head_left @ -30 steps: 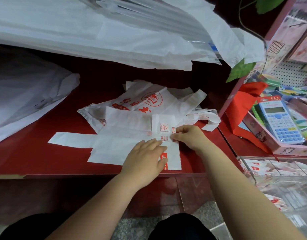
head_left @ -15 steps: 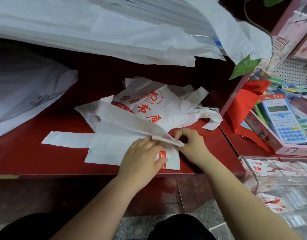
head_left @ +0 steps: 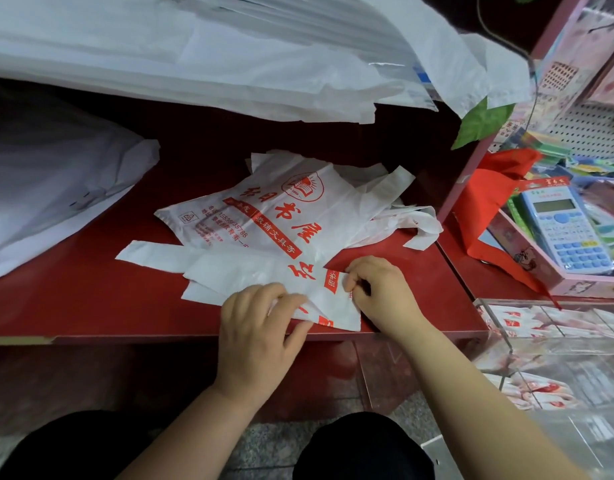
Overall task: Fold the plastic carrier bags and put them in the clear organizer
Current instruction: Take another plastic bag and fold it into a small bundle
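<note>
Red surface (head_left: 73,299), glossy, front edge chipped at left. To the right, a blue-and-white calculator (head_left: 568,230) lies in a pink box (head_left: 575,287). Red cloth (head_left: 489,188) drapes just left of the calculator, over the box's edge. Green leaf (head_left: 482,123) above the cloth. White pegboard (head_left: 589,133) behind. Speckled floor (head_left: 271,455) below.

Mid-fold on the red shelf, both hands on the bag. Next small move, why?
Probably fold the pinched end leftward over the strip. The right hand pinches the right edge of the white red-printed plastic carrier bag, flattened on the red shelf with handles pointing left; the left hand presses its middle, anchoring it.
</note>
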Tool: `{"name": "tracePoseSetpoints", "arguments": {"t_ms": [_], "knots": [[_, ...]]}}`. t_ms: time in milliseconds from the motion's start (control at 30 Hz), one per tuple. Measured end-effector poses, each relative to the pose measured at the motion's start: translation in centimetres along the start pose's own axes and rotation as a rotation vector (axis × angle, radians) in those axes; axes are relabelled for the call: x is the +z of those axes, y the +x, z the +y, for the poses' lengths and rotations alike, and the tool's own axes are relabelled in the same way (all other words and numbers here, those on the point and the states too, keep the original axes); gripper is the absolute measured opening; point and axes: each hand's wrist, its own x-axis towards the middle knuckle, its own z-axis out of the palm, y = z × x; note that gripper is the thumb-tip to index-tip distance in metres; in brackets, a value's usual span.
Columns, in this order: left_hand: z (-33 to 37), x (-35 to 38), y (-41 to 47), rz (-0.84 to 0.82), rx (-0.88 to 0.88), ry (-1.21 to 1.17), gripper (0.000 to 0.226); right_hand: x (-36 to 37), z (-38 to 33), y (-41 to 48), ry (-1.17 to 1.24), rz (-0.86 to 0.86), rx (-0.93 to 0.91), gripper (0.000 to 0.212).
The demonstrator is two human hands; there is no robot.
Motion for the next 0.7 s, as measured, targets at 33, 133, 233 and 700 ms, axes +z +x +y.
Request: {"name": "tracePoseSetpoints", "arguments": {"t_ms": [33, 133, 233, 700], "knots": [[0.1, 0.2, 0.4, -0.040, 0.006, 0.022, 0.036, 0.1, 0.0, 0.0, -0.031, 0.015, -0.021, 0.014], [1.0, 0.2, 2.2, -0.345, 0.034, 0.101, 0.071, 0.0, -0.2, -0.2, -0.006, 0.000, -0.017, 0.015], [0.8, 0.7, 2.9, -0.565, 0.025, 0.155, 0.069, -0.3, -0.3, -0.1, 0.091, -0.051, 0.045, 0.018], [0.6, 0.8, 2.3, -0.510, 0.071, 0.081, 0.051, 0.0, -2.4, -4.2, 0.118, 0.130, -0.016, 0.027]]}}
